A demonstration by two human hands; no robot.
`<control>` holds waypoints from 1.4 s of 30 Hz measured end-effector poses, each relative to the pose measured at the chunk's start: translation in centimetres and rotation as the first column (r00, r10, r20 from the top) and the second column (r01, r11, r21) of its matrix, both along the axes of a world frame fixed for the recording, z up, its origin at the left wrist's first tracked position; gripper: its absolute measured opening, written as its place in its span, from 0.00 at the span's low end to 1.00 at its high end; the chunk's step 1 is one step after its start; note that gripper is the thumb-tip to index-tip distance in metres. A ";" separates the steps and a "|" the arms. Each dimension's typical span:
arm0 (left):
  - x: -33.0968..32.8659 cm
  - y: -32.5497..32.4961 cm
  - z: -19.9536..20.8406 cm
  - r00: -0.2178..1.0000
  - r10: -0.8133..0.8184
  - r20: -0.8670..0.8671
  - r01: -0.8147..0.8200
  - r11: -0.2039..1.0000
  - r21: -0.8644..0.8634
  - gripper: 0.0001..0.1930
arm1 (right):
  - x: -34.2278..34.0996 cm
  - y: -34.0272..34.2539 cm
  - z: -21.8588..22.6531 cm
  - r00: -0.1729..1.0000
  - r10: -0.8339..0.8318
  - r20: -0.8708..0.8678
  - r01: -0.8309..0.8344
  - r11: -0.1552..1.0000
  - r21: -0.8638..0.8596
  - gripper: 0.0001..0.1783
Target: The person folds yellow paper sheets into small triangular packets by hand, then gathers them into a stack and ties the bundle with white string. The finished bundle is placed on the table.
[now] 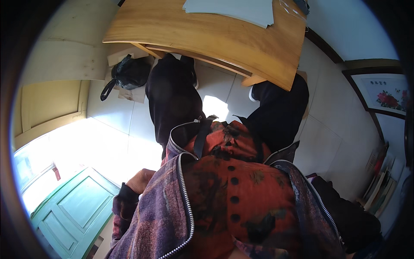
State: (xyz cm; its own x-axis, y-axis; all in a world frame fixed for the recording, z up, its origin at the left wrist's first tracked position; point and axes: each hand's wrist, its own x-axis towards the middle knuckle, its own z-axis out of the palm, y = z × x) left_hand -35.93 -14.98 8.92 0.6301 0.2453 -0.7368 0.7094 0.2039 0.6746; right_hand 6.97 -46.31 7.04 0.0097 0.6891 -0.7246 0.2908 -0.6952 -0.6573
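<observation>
My left hand (140,180) is low at my left side, against the edge of my open plaid jacket (157,207). Its back shows, but the jacket covers its fingers, so whether it holds anything is hidden. On my right, the dark sleeve (347,216) of my right arm hangs beside my body, and no part of that hand shows. Neither hand is at the wooden table (207,32) ahead of me. A stack of white sheets (233,9) lies on its top, with a clear plastic item (293,9) near the right corner.
A tied black plastic bag (131,72) sits on flattened cardboard (133,95) left of my legs. A green panelled door (79,211) stands at the lower left, by bright sunlight. A framed flower picture (381,93) and several upright flat boards (381,190) are along the right wall.
</observation>
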 end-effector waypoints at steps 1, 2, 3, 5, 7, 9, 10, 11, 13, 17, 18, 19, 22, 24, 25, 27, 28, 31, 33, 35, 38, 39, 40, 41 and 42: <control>0.2 -0.1 0.4 0.998 0.057 0.009 -0.057 0.995 -0.083 0.08 | 0.0 0.7 0.7 1.000 0.022 0.006 -0.022 0.999 0.030 0.07; 1.1 0.3 0.3 0.991 0.098 0.088 -0.087 0.989 -0.121 0.07 | 0.0 1.7 1.6 0.999 0.045 0.014 -0.046 0.997 0.063 0.07; 2.6 0.3 0.3 0.948 0.269 0.171 -0.232 0.950 -0.208 0.06 | 0.0 3.2 2.4 0.999 -0.050 0.003 0.050 0.996 0.080 0.07; 7.1 0.5 -0.8 0.860 0.335 0.386 -0.279 0.940 -0.196 0.05 | 0.1 7.4 3.4 0.933 -0.353 -0.069 0.359 0.928 0.098 0.07; 11.3 1.3 -1.7 0.883 -0.142 0.448 0.031 0.969 0.245 0.04 | -0.8 11.6 3.5 0.986 -0.126 0.112 0.068 0.903 0.424 0.06; 13.9 0.6 -1.8 0.806 -0.327 0.493 0.197 0.934 0.297 0.07 | -3.0 14.7 2.6 0.993 0.110 -0.044 -0.071 0.848 0.525 0.05; 14.4 0.5 -1.6 0.801 -0.375 0.466 0.230 0.912 0.340 0.08 | -3.8 15.9 2.0 0.977 0.197 -0.076 -0.130 0.844 0.520 0.05; 14.5 0.5 -1.4 0.793 -0.419 0.441 0.257 0.888 0.382 0.09 | -4.6 16.6 1.5 0.950 0.297 -0.094 -0.209 0.830 0.516 0.05; 13.7 0.0 -0.7 0.805 -0.413 0.426 0.256 0.889 0.380 0.12 | -4.9 16.9 0.9 0.939 0.333 -0.083 -0.264 0.856 0.444 0.07; 12.3 0.0 -1.1 0.738 -0.498 0.455 0.316 0.851 0.419 0.16 | -4.9 16.1 0.6 0.909 0.416 -0.041 -0.329 0.774 0.541 0.12; 12.0 0.2 -1.3 0.778 -0.456 0.432 0.350 0.886 0.305 0.19 | -4.9 16.1 0.6 0.897 0.439 -0.043 -0.345 0.757 0.555 0.14; 12.0 0.2 -1.6 0.746 -0.465 0.477 0.344 0.882 0.323 0.20 | -4.9 16.1 0.6 0.884 0.464 -0.047 -0.359 0.742 0.567 0.15; 12.1 0.5 -2.1 0.686 -0.511 0.518 0.368 0.858 0.359 0.20 | -5.7 16.9 0.5 0.866 0.501 0.007 -0.390 0.666 0.636 0.17; 11.9 0.9 -1.7 0.690 -0.539 0.484 0.409 0.841 0.353 0.21 | -6.4 17.3 0.8 0.894 0.438 -0.091 -0.306 0.748 0.589 0.16; 11.8 1.0 -1.5 0.698 -0.536 0.475 0.410 0.843 0.348 0.21 | -6.7 17.4 1.0 0.905 0.405 -0.130 -0.281 0.798 0.533 0.15; 11.8 1.0 -1.0 0.715 -0.528 0.457 0.413 0.848 0.334 0.21 | -7.5 18.0 1.4 0.924 0.357 -0.139 -0.223 0.795 0.564 0.14; 11.8 1.0 -0.9 0.689 -0.579 0.437 0.384 0.802 0.457 0.19 | -7.9 18.3 1.5 0.928 0.349 -0.128 -0.219 0.792 0.570 0.14; 11.9 0.3 -1.1 0.748 -0.617 0.245 0.439 0.736 0.515 0.20 | -8.5 19.2 1.6 0.937 0.347 -0.039 -0.268 0.785 0.559 0.16; 11.8 0.0 -1.5 0.763 -0.582 0.282 0.396 0.765 0.509 0.19 | -8.6 19.8 1.4 0.910 0.413 0.037 -0.368 0.765 0.529 0.18; 11.5 -0.6 -1.9 0.769 -0.536 0.348 0.275 0.770 0.576 0.18 | -8.7 20.2 1.2 0.899 0.434 0.049 -0.391 0.750 0.533 0.19; 10.9 -0.7 -2.2 0.779 -0.524 0.344 0.304 0.796 0.523 0.18 | -8.9 20.2 1.1 0.897 0.442 0.011 -0.385 0.768 0.512 0.20; 10.9 -0.6 -2.4 0.777 -0.486 0.400 0.286 0.839 0.463 0.18 | -8.9 20.1 1.2 0.900 0.436 -0.021 -0.370 0.786 0.495 0.20; 11.1 -0.6 -2.7 0.770 -0.458 0.444 0.285 0.870 0.403 0.17 | -8.9 20.0 1.3 0.902 0.431 0.015 -0.380 0.778 0.500 0.20; 11.3 -0.7 -2.9 0.761 -0.429 0.486 0.287 0.896 0.340 0.17 | -8.8 19.9 1.5 0.907 0.420 0.042 -0.383 0.778 0.498 0.20; 11.4 -1.0 -3.0 0.783 -0.353 0.513 0.205 0.924 0.323 0.16 | -8.6 19.8 1.7 0.908 0.414 0.061 -0.393 0.793 0.466 0.20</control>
State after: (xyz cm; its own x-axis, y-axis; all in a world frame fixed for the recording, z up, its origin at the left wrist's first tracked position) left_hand -24.57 -15.96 5.95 0.9765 0.1132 -0.1834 0.2002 -0.1615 0.9664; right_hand -1.67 -26.54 8.73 -0.3669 0.8743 -0.3177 0.4417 -0.1369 -0.8867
